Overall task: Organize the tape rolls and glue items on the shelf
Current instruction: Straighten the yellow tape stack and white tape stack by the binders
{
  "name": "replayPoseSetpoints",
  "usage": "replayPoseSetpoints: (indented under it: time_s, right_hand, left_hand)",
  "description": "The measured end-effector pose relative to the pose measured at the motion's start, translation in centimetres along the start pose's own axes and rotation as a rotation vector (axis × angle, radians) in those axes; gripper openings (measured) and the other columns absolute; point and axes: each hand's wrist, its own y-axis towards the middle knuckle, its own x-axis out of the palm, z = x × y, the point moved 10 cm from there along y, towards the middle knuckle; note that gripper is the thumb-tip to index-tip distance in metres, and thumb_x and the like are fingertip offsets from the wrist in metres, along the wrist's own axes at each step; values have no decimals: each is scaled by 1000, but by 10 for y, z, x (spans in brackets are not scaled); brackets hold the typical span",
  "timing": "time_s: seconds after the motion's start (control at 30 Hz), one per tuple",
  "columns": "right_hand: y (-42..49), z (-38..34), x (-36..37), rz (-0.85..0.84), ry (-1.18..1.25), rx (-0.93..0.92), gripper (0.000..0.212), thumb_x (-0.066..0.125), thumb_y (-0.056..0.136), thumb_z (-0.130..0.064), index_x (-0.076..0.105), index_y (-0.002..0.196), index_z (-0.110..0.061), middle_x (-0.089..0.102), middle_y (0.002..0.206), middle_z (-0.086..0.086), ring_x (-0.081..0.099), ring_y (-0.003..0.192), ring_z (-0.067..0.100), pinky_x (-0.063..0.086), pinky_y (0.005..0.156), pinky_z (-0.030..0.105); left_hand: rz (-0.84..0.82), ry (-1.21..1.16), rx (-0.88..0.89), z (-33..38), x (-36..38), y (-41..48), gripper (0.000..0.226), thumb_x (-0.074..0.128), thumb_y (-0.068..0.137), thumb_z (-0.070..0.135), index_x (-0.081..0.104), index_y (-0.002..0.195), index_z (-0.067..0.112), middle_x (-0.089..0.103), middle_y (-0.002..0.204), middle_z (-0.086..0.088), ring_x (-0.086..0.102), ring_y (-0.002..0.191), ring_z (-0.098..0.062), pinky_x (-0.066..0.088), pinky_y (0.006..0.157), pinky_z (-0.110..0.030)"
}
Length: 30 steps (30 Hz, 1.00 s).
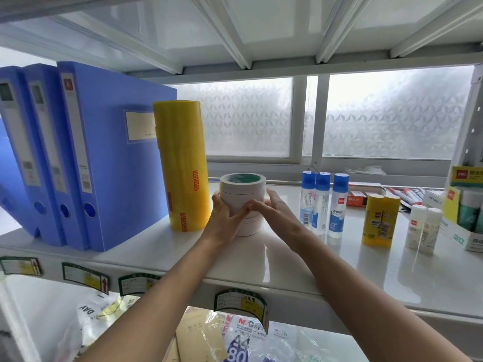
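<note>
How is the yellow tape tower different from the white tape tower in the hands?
The yellow tape stack is much taller than the white tape stack. The yellow one is glossy yellow; the white one is matte white with green inside. The left hand and right hand hold the white one; no hand holds the yellow one. Both stand upright on the shelf.

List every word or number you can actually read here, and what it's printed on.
"液体胶": right-hand liquid glue bottle.
"deli": green box, far right.
"DAY", upside down: plastic bag, lower shelf.
"M&G" and "80": paper packet, lower shelf.
Too small or blurred: blue binders' spine labels, shelf-edge tags, glue sticks, yellow tape stack print.
No text visible: white tape stack.
</note>
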Motion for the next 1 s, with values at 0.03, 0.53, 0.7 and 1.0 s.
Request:
replayPoseSetpoints:
  time_s: [0.03,0.53,0.7,1.0]
  right_hand:
    - [1,0,0,0,10,-3,66,59,90,-39,28,146,-24,56,131,8,54,118,21,42,91,28]
    - [-5,-13,7,-41,17,-58,74,57,85,-52,24,148,-31,44,128,-10,43,119,11,37,96,27]
    - [-4,-15,5,7,-6,-68,80,49,80,-62,22,150,-34,40,145,-10,39,132,12,35,108,35]
    - [-7,-16,10,-7,-53,-69,100,49,72,-72,8,154,-30,28,157,-2,31,141,16,28,117,42]
  left_hand:
    - [5,-15,11,2,-1,0,101,69,75,59,12,145,15,43,135,-1,46,126,-20,47,101,-38]
    - [38,-123,76,8,-3,0,102,61,65,73,21,142,21,47,133,0,49,123,-15,48,101,-33]
    - [36,-134,96,9,-3,2,96,60,71,73,18,144,26,46,137,2,48,126,-15,47,104,-42]
    - [62,-164,112,11,-3,1,80,58,82,58,23,144,21,46,137,0,47,125,-15,46,98,-25]
